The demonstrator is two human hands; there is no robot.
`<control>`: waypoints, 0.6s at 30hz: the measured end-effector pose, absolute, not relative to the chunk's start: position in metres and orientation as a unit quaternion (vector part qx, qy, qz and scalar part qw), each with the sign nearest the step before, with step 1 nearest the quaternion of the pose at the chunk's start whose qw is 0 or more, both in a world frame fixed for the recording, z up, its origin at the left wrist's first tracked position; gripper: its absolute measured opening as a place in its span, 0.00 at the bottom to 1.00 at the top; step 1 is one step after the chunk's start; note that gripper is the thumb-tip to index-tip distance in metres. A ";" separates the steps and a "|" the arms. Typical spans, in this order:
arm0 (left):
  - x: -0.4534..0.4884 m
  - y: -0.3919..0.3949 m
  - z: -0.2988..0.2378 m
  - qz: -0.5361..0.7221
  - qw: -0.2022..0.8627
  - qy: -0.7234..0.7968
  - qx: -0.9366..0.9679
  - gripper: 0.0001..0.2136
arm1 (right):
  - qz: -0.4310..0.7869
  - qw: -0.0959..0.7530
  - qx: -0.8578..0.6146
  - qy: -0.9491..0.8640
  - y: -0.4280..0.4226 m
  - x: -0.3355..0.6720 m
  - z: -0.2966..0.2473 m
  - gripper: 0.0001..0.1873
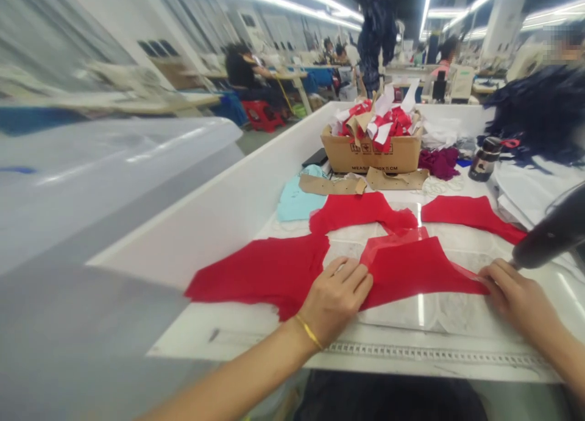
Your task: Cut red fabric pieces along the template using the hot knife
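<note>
Open left grip [333, 302] on red fabric [411, 275], open right grip [516, 296] at its edge, black nozzle [553, 229] beside

Cardboard box [371, 155], front, low: black print, "MEAS" at left, middle digits blurred, ending "X5CM"; dimension line by look. Above it, small black marks [359, 147], shipping-symbol style, too small to read. Only print legible in view; rest blurred or too small.
</note>
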State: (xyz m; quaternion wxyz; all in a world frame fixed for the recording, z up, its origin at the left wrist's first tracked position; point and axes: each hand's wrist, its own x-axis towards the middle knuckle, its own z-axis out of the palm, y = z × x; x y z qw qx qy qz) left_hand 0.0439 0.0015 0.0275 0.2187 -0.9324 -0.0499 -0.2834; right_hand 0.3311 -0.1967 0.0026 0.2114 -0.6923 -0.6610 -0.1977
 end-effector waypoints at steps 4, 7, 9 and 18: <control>0.043 -0.005 0.027 -0.281 0.189 -0.056 -0.939 0.14 | -0.214 0.214 -0.689 -0.658 -0.205 0.330 0.006 0.13; 0.040 -0.009 0.025 -0.276 0.172 -0.059 -0.944 0.13 | -0.216 0.204 -0.696 -0.654 -0.211 0.332 0.002 0.13; 0.039 -0.012 0.024 -0.275 0.165 -0.056 -0.946 0.13 | -0.210 0.194 -0.705 -0.649 -0.214 0.333 -0.002 0.13; 0.034 -0.017 0.021 -0.282 0.120 -0.055 -0.950 0.12 | -0.187 0.178 -0.733 -0.629 -0.221 0.332 -0.004 0.16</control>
